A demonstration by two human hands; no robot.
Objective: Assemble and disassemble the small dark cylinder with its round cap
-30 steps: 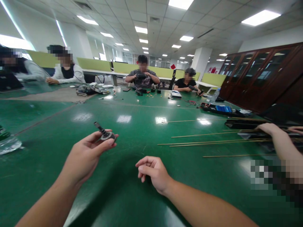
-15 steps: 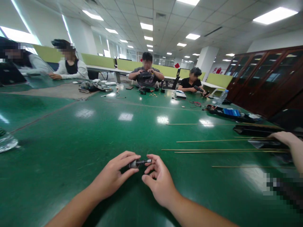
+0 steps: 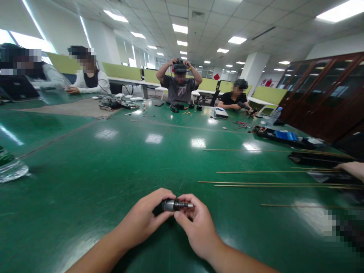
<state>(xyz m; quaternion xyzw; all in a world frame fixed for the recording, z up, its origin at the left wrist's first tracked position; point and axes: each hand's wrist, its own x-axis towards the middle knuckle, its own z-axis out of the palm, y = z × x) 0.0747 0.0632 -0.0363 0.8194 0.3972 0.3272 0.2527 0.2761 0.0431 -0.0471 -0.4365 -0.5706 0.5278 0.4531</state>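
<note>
A small cylindrical device, dark with a grey metal body, a ringed shaft and a silver tip pointing right, is held just above the green table. My left hand grips its thick left end between thumb and fingers. Around the ringed shaft and tip curl the fingers of my right hand, its thumb near the metal body. Whether those fingers press on the shaft is hard to make out.
Thin rods lie on the right, near a co-worker's hand. A clear bottle is at the left edge. Across the table sit several people, with a black tray, a white box and electronic parts.
My right hand has closed in around the device's shaft and now meets my left hand. The person opposite has raised a headset to the head. The co-worker's hand has shifted right.
</note>
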